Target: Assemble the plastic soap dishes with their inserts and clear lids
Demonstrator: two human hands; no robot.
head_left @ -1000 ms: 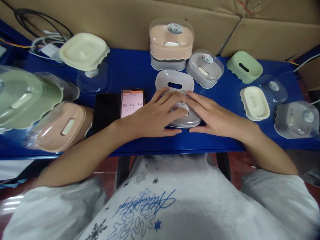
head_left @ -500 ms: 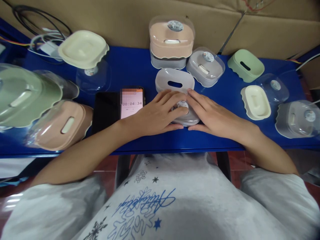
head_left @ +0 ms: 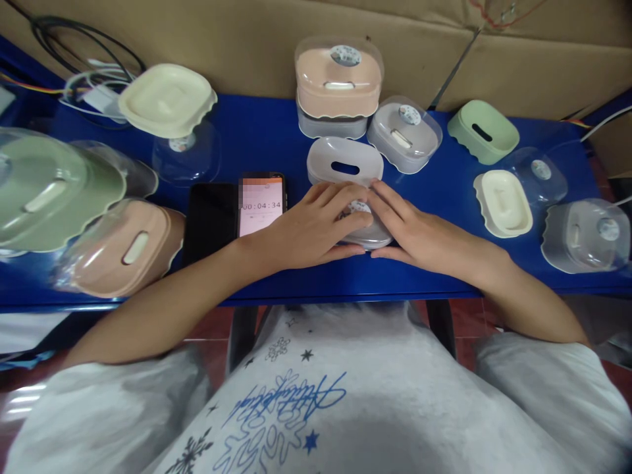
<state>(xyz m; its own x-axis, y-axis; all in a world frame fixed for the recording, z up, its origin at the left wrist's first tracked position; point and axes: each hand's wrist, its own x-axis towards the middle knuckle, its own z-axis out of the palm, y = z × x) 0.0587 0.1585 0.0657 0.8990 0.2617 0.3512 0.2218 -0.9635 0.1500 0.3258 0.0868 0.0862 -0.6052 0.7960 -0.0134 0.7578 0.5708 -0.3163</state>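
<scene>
Both hands rest on a clear lid with a round sticker, near the table's front edge. My left hand covers its left side, and my right hand lies along its right side; their fingertips meet at the top. The fingers of both curve round the lid, partly hiding it and whatever lies under it. Just behind stands a grey soap box body with a dark oval slot. A phone showing a timer lies left of my left hand.
Behind are a stacked peach box and a lidded grey box. At right lie a green body, a cream tray and another grey box. At left are green, peach and cream pieces.
</scene>
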